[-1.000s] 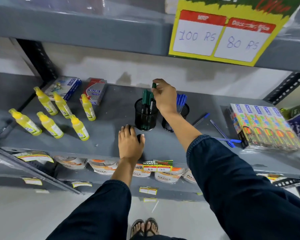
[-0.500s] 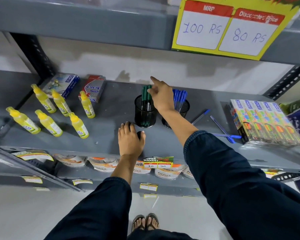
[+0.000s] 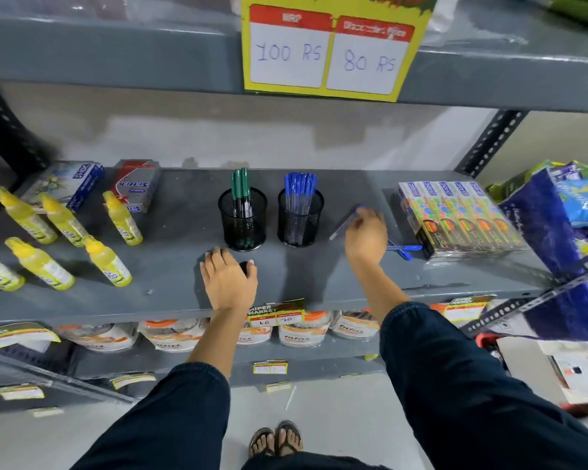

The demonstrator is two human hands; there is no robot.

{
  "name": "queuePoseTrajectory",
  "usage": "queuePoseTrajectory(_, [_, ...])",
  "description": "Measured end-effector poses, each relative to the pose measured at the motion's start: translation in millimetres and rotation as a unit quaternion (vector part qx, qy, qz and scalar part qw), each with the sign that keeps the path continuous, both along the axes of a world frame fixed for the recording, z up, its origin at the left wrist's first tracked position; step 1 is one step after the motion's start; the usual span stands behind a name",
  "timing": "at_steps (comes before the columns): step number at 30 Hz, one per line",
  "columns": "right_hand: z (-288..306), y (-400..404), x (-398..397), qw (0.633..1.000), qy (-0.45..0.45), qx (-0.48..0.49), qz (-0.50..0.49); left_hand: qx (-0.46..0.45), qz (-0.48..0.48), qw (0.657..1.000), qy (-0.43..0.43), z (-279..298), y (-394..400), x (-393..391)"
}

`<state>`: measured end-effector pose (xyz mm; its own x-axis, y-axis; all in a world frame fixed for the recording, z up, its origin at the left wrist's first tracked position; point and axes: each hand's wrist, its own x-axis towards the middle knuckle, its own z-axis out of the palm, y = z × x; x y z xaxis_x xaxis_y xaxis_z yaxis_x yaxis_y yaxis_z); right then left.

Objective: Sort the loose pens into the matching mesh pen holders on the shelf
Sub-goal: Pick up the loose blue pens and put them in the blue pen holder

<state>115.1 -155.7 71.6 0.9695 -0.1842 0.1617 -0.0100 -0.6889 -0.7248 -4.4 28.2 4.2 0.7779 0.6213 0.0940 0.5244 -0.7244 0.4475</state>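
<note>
The yellow price card (image 3: 333, 52) hanging from the upper shelf reads "100 RS" and "80 RS" in blue handwriting. Below it, on the grey metal shelf (image 3: 170, 276), stand two round black mesh holders: the left holder (image 3: 242, 220) carries green-capped pens (image 3: 240, 184), the right holder (image 3: 300, 218) a dense bunch of blue-capped pens (image 3: 301, 186).

My right hand (image 3: 365, 237) is just right of the blue holder, fingers closed on a slim blue pen (image 3: 345, 225) that tilts up off the shelf; it is motion-blurred. Two more blue pens (image 3: 403, 249) lie loose beyond my hand, touching the foot of a shrink-wrapped block of five colourful "DOMS" boxes (image 3: 455, 215).

My left hand (image 3: 228, 279) lies flat in front of the green holder, fingers slightly spread, with a small dark object (image 3: 243, 268) under it that I cannot identify.

Far left of the holders lie seven yellow plastic bottles (image 3: 107, 261), and behind them a blue "DOMS" box (image 3: 68, 183) and a red box (image 3: 136, 184). A small "SUPER MARKET" tag (image 3: 275, 313) hangs on the shelf edge.
</note>
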Motion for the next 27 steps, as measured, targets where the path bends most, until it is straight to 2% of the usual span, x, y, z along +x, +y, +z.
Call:
queuePoseTrajectory(5, [-19.0, -35.7, -4.0, 0.987, 0.088, 0.053, -0.122, 0.012, 0.013, 1.0, 0.005, -0.7, -10.9, -1.2])
queuePoseTrajectory(12, [-23.5, -50.5, 1.8, 0.979, 0.183, -0.005, -0.092, 0.018, 0.017, 1.0, 0.01, -2.9, -12.8, 0.3])
queuePoseTrajectory(22, [-28.4, -42.4, -8.2, 0.98, 0.134, -0.149, 0.0, 0.023, 0.012, 1.0, 0.01, -3.4, -13.6, -0.9])
queuePoseTrajectory(24, [-22.8, -39.8, -9.5, 0.988, 0.106, -0.113, 0.008, 0.023, 0.011, 1.0, 0.013, -2.7, -13.2, -1.5])
queuePoseTrajectory(27, [-0.1, -29.1, -2.9, 0.998, 0.055, 0.004, -0.001, 0.025, 0.009, 1.0, 0.015, -1.9, -13.0, -2.1])
